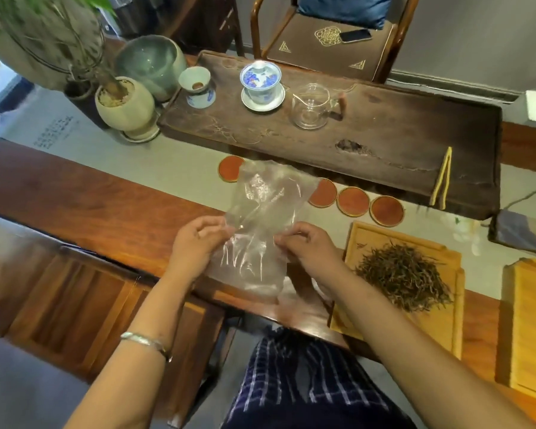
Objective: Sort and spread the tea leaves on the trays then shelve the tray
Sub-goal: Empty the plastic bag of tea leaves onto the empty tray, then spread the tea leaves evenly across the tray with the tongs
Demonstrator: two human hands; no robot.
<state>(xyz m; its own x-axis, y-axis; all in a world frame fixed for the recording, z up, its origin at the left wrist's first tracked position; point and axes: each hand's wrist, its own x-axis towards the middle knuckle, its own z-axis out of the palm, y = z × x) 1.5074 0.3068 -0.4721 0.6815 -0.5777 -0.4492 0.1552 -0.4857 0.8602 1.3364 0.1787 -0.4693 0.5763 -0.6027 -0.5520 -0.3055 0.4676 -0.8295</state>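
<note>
Both hands are busy with a clear plastic bag (260,224), which looks empty. The left hand (195,243) pinches its left edge with curled fingers, and the right hand (307,246) pinches the right edge the same way, so the bag hangs between them, its long axis running from 12 to 6 o'clock.

The tea leaves (404,278) lie in a loose heap on the nearer bamboo tray (446,323), at about 3 o'clock from the right hand and near it, well apart from the left hand. A second bamboo tray (529,329) sits further out at 3 o'clock on the tabletop (99,209).

The right hand is the nearer one, but judging by its grip, it must let go of the bag before spreading can begin.
</note>
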